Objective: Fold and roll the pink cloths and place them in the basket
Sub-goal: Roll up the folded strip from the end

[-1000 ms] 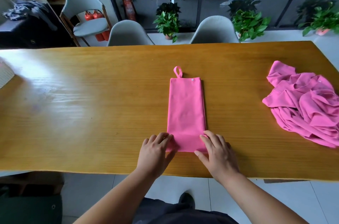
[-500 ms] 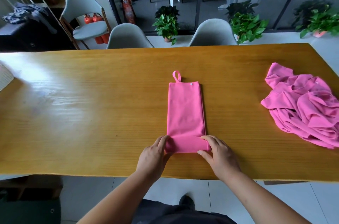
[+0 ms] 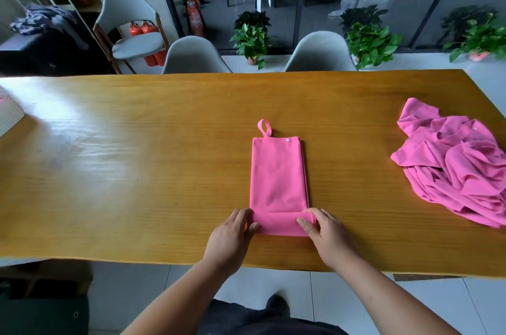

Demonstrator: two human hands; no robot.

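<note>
Pink cloth (image 3: 278, 178) pinched, left hand (image 3: 230, 238), right hand (image 3: 327, 236), basket (image 3: 9, 116) mostly cropped

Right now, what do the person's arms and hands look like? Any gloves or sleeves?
No gloves: the left hand and right hand are bare, with no rings, watch or bands to be seen. The left forearm and right forearm are bare to the frame's edge, no sleeves in view.
</note>
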